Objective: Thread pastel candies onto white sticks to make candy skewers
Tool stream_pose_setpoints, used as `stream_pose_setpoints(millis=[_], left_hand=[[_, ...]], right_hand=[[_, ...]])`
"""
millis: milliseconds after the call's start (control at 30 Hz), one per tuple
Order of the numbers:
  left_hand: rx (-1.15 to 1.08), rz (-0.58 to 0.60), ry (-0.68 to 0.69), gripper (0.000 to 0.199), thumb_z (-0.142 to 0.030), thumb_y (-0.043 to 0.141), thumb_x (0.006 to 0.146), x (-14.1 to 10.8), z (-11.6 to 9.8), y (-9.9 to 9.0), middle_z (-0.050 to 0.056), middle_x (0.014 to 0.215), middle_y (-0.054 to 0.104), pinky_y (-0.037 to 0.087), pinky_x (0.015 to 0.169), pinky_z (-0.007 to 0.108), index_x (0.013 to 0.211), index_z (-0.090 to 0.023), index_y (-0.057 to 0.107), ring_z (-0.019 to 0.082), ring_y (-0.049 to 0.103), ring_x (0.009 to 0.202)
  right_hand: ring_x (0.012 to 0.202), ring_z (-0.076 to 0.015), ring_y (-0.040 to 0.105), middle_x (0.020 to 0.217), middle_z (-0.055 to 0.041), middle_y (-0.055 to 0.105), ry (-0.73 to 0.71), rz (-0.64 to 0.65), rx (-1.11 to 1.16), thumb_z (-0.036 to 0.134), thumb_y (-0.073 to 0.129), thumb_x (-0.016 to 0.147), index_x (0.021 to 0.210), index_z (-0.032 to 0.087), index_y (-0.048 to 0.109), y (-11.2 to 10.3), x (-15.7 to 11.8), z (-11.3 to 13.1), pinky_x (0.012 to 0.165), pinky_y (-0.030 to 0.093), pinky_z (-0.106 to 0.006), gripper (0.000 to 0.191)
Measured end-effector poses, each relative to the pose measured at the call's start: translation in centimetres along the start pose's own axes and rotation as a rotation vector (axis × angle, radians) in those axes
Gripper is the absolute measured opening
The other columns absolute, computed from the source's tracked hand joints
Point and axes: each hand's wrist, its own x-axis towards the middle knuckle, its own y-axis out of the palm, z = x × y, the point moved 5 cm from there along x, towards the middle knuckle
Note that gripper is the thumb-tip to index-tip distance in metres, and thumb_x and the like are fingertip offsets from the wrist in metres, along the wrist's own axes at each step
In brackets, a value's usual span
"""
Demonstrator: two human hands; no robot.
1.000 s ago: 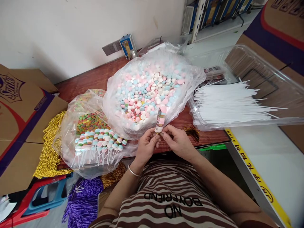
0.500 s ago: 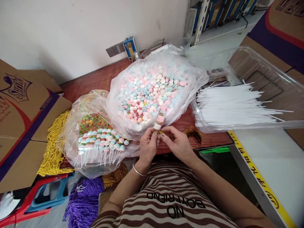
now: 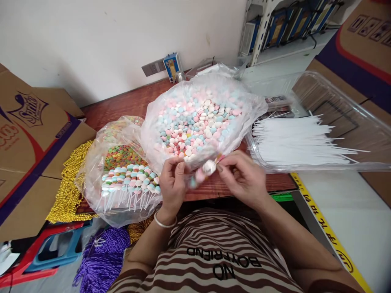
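My right hand [image 3: 242, 177] pinches one end of a wrapped candy skewer [image 3: 209, 167], where a bit of gold tie shows by the fingertips. The skewer's pink, white and blue sweets slant down to the left and are blurred by motion. To the left of it my left hand [image 3: 173, 183] has thumb and fingers pressed together; whether anything is between them is hidden. Just beyond both hands lies a large clear bag of pastel round candies [image 3: 210, 110]. Finished-looking candy sticks [image 3: 130, 179] rest in rows on a smaller bag of coloured ring sweets [image 3: 122, 156].
A clear plastic tub [image 3: 317, 77] at the right holds many white sticks [image 3: 293, 140]. Cardboard boxes [image 3: 27, 158] flank the table [image 3: 122, 101]. Gold bead strings [image 3: 70, 183] and purple cords [image 3: 102, 256] lie at left. A small blue device [image 3: 172, 65] stands by the wall.
My hands have moved apart, the left leftwards and the right rightwards. The wrapped candy skewer, upright between both hands before, now slants down from my right hand. The view has shifted slightly.
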Motion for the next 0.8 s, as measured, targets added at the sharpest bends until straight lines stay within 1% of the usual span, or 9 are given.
stream_pose_setpoints(millis=[67,133,200,333,433,567,633,700,800], left_hand=[[-0.235,0.328,-0.383,0.052,-0.060,0.048,0.099,-1.9,0.6,1.5,0.002,0.059,0.062,0.046,0.050,0.023,0.083,-0.015,0.068,0.012,0.058,0.050],[-0.471,0.653,-0.668,0.079,-0.078,0.030,0.094,-4.4,0.6,3.1,0.008,0.059,0.066,0.047,0.047,0.026,0.085,-0.012,0.070,0.018,0.064,0.052],[-0.640,0.730,-0.764,0.101,-0.089,0.014,0.086,-5.4,0.2,3.5,0.017,0.077,0.075,0.057,0.061,0.034,0.096,-0.008,0.073,0.028,0.074,0.075],[-0.708,0.601,-0.637,0.112,-0.091,0.007,0.082,-3.8,-0.6,2.5,0.024,0.120,0.073,0.054,0.100,0.053,0.123,-0.008,0.070,0.039,0.066,0.122],[-0.609,0.519,-0.328,0.111,-0.089,0.000,0.082,-2.2,-1.8,1.0,0.016,0.147,0.060,0.040,0.118,0.055,0.131,-0.017,0.070,0.037,0.049,0.143],[-0.174,0.598,0.141,0.088,-0.078,0.012,0.095,-3.0,-2.6,0.6,0.003,0.159,0.048,0.015,0.130,0.051,0.113,-0.026,0.080,0.030,0.022,0.158],[0.046,0.522,0.289,0.067,-0.064,0.027,0.102,-4.2,-2.0,0.9,0.005,0.154,0.054,0.012,0.130,0.056,0.108,-0.026,0.081,0.031,0.025,0.157],[0.153,0.353,0.337,0.048,-0.050,0.039,0.104,-5.0,-1.1,1.0,0.010,0.144,0.063,0.020,0.127,0.059,0.109,-0.024,0.080,0.032,0.038,0.150],[-0.007,0.268,0.099,0.036,-0.043,0.052,0.100,-4.9,0.6,1.0,0.012,0.127,0.072,0.040,0.117,0.054,0.113,-0.022,0.079,0.032,0.057,0.130]], right_hand=[[0.080,-0.0176,0.065,0.086,-0.0055,0.072,-0.268,-0.092,-0.280,0.013,0.063,0.094,0.094,0.021,0.066,-0.8,0.7,1.9,0.070,0.050,-0.028,0.009],[0.079,-0.0189,0.065,0.088,-0.0077,0.073,-0.537,-0.001,-0.365,0.012,0.059,0.096,0.097,0.019,0.066,-0.3,0.6,3.5,0.070,0.050,-0.030,0.011],[0.072,-0.0187,0.061,0.083,-0.0082,0.073,-0.699,0.125,-0.323,0.012,0.053,0.098,0.098,0.017,0.065,0.5,-0.1,4.5,0.066,0.049,-0.031,0.013],[0.069,-0.0174,0.058,0.075,-0.0053,0.068,-0.624,0.308,-0.221,0.012,0.051,0.100,0.094,0.016,0.064,2.0,-1.3,4.8,0.064,0.046,-0.031,0.014],[0.072,-0.0168,0.058,0.075,-0.0044,0.066,-0.590,0.475,-0.126,0.012,0.048,0.102,0.091,0.017,0.064,3.8,-2.4,4.2,0.066,0.046,-0.029,0.020],[0.066,-0.0140,0.057,0.074,-0.0013,0.063,-0.263,0.369,-0.008,0.016,0.053,0.099,0.084,0.019,0.061,4.2,-0.6,1.2,0.059,0.044,-0.025,0.017],[0.063,-0.0122,0.055,0.073,0.0012,0.061,-0.087,0.259,0.050,0.017,0.058,0.096,0.083,0.020,0.060,3.4,0.9,0.2,0.058,0.043,-0.023,0.013],[0.062,-0.0115,0.054,0.073,0.0021,0.060,-0.024,0.168,0.092,0.016,0.060,0.094,0.084,0.020,0.061,2.5,1.9,0.4,0.057,0.043,-0.023,0.011],[0.070,-0.0126,0.058,0.078,-0.0001,0.064,-0.188,0.270,0.162,0.014,0.059,0.095,0.088,0.021,0.063,2.5,1.7,3.0,0.063,0.046,-0.024,0.011]])
